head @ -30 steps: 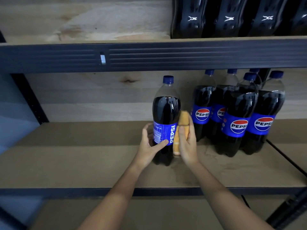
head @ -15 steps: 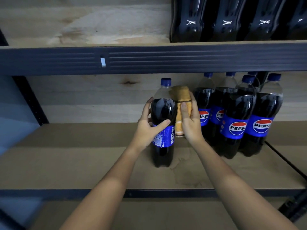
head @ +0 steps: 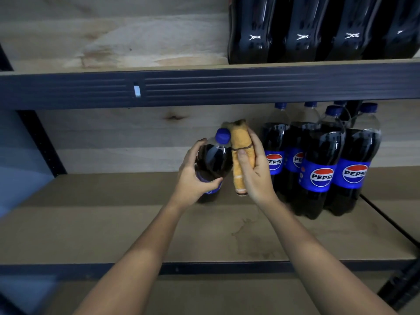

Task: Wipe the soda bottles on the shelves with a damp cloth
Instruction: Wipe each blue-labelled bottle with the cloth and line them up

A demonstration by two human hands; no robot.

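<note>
1. Two hands at the middle shelf (head: 113, 223). My left hand (head: 195, 178) is wrapped around the shoulder of one soda bottle (head: 212, 160), thumb across the front near the blue label, fingers curled behind; the grip is closed on the bottle.
2. The bottle is tilted, its blue cap (head: 223, 136) leaning toward me and to the right. Whether its base touches the shelf board I cannot tell, as my hand covers it.
3. My right hand (head: 254, 176) is closed around a folded orange cloth (head: 241, 155), thumb pressed on its front face. The cloth stands upright, its left edge against the bottle's neck and right side, just beside the cap.
4. A cluster of upright Pepsi bottles (head: 322, 169) stands on the same shelf just to the right of my right hand, blue labels facing out.
5. A row of dark bottles (head: 318, 30) occupies the right part of the upper shelf (head: 113, 42), only their lower bodies visible.
6. A faint stain (head: 247, 230) marks the shelf board between my forearms.
</note>
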